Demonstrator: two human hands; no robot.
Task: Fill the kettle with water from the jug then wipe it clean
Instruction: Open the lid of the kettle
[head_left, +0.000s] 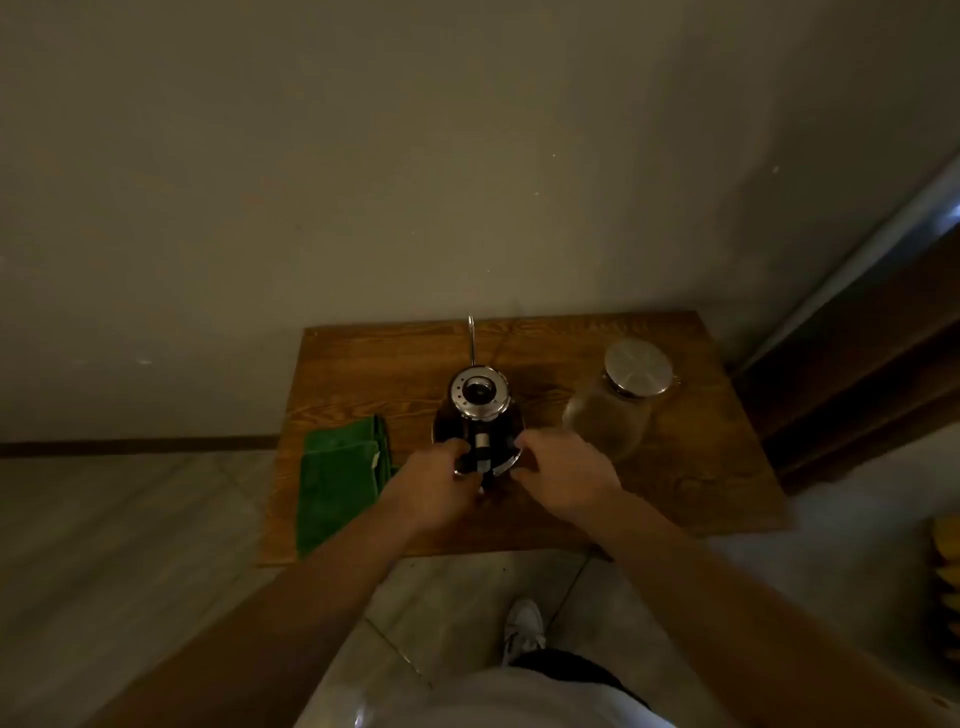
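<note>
The kettle (477, 415) stands at the middle of the table (701, 467), lid (479, 391) on, thin spout (471, 338) pointing to the wall. The jug (615, 410) stands just right of it, capped; the green cloth (340, 483) lies folded at the left edge.

Both hands are at the kettle's near side. The left hand (434, 486) curls its fingers against the base beside the handle (480, 457); the right hand (558, 478) does the same from the other side. A firm grasp cannot be told — the fingertips are hidden.

Handling, as judged:
- Kettle — rigid polished metal, likely slippery; take it by the handle, not the spout.
- Jug — apparently glass, fragile, heavy if full; support the body.
- Cloth — soft, limp; pinch anywhere.
</note>
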